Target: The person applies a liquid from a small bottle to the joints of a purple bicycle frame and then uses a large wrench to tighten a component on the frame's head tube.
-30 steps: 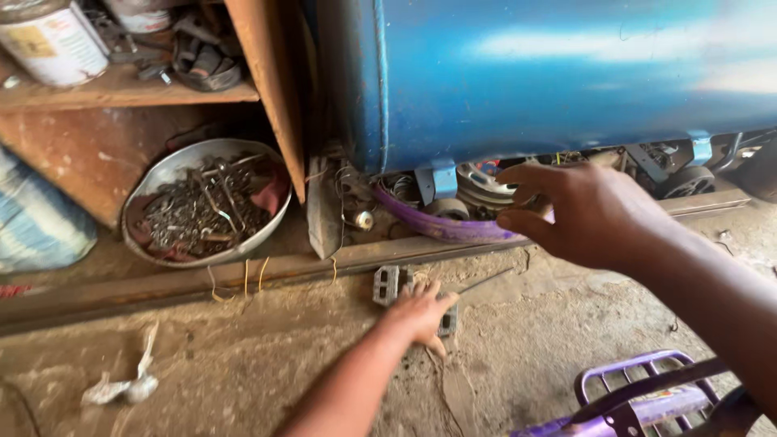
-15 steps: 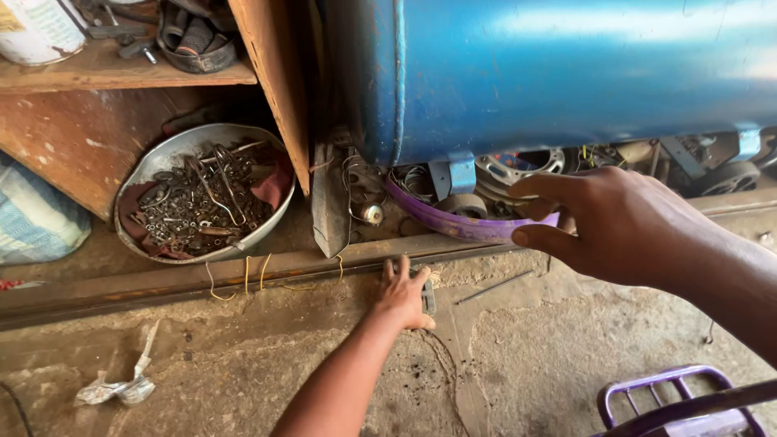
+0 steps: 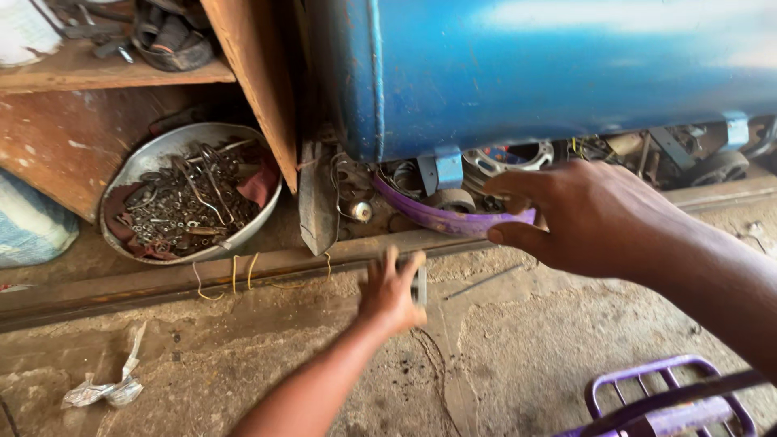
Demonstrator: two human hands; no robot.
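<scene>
My left hand (image 3: 390, 293) reaches forward and down onto the concrete floor, fingers spread and motion-blurred. A small grey metal piece (image 3: 419, 285) sits against its right side; the blur hides whether the fingers grip it. My right hand (image 3: 584, 215) hovers higher at the right, empty, with its fingers loosely curled and apart. It is just in front of a purple bowl (image 3: 453, 220) tucked under a big blue tank (image 3: 550, 73).
A metal bowl (image 3: 129, 174) full of rusty bolts and scrap sits under a wooden shelf (image 3: 105, 77) at the left. A steel rail (image 3: 162, 287) runs across the floor. A purple metal frame (image 3: 664, 396) is at the bottom right, and crumpled paper (image 3: 105, 390) at the bottom left.
The camera has shifted nearer and rightward. My left hand has slid forward toward the rail, over the small metal piece. My right hand has stayed hovering by the purple bowl.
</scene>
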